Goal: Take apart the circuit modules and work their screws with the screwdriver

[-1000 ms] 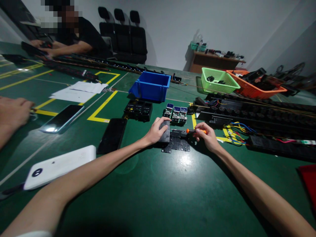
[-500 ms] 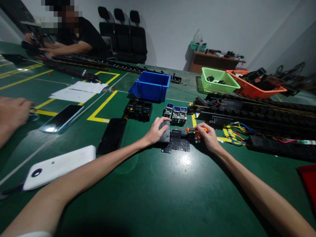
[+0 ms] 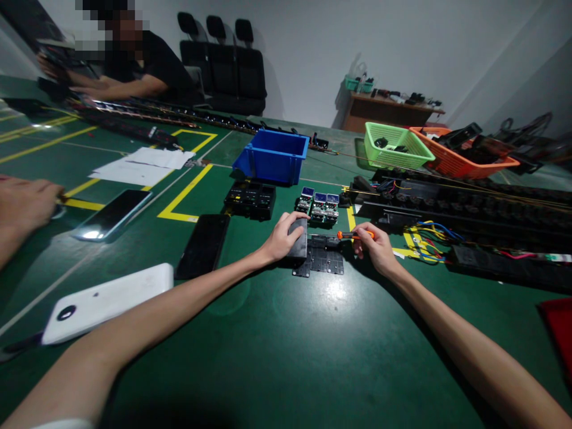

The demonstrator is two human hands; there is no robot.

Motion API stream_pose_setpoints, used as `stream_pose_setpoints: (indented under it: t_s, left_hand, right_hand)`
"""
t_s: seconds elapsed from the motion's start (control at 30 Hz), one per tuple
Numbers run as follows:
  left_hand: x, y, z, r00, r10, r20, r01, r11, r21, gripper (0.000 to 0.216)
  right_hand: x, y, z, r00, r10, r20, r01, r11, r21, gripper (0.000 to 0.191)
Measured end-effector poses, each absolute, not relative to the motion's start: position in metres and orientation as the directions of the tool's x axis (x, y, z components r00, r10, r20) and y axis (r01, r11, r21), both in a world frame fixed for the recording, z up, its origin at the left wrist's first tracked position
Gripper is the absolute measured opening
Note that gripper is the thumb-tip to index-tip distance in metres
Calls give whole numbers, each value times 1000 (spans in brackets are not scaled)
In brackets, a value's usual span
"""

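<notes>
My left hand (image 3: pixel 282 237) grips a dark grey box-shaped housing (image 3: pixel 298 245), standing on the table with its fingers over the top. In my right hand (image 3: pixel 374 243) is a screwdriver with an orange and black handle (image 3: pixel 353 235). It lies level and its shaft points left at the housing; where the tip ends I cannot make out. Flat black plastic plates (image 3: pixel 325 261) lie between my hands, partly behind the housing. Just beyond them sit several small green circuit boards with blue screens (image 3: pixel 320 205). A black multi-bay housing (image 3: pixel 250 199) stands to their left.
A blue bin (image 3: pixel 272 158) stands behind the boards. Phones (image 3: pixel 203 245) and a white device (image 3: pixel 109 304) lie at left, near another person's hand (image 3: pixel 27 205). Long black rails with loose wires (image 3: pixel 429 238) fill the right side. Green (image 3: pixel 397 149) and orange baskets (image 3: pixel 469 158) stand farther back.
My hands, the housing and the screwdriver stay practically in place. At far left, the nearby person's hand has shifted slightly, and the person across the table has moved their hands.
</notes>
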State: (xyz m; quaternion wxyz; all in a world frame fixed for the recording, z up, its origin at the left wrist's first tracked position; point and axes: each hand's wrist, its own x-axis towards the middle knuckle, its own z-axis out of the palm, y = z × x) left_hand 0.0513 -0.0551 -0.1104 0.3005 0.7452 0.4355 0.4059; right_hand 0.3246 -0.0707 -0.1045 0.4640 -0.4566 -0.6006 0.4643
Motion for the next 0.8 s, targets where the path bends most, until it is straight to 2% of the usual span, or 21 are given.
stream_pose_setpoints:
  t_s: [0.43,0.8]
  left_hand:
    - [52,-55,-110,294,888,354,410,-452,792,31]
    - [51,-55,-112,295,886,359,404,-456,793,32]
  right_hand:
    - [323,-72,-103,-156,977,142,105,160,-982,31]
    - [327,-71,-107,-181,967,181,103,201,-974,24]
